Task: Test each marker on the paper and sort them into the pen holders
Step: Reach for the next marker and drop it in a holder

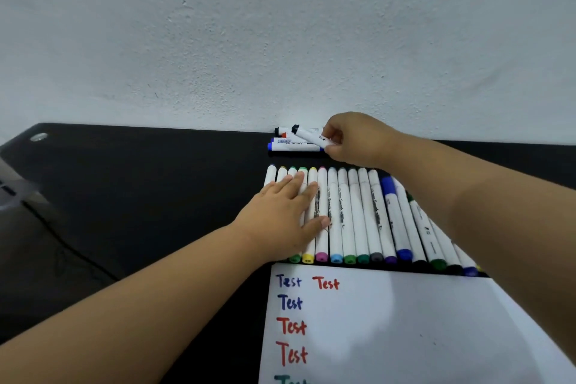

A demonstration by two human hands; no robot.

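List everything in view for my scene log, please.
slim markers: a row, white bodies, varied coloured ends, above the paper
whiteboard markers: a few, white, blue, red and black ends, by the wall
black-capped marker: one, held in the right hand
paper: one white sheet, "Test" in blue, red, green
table: one, black
cable: one, dark, left
left hand: flat on the row
right hand: gripping
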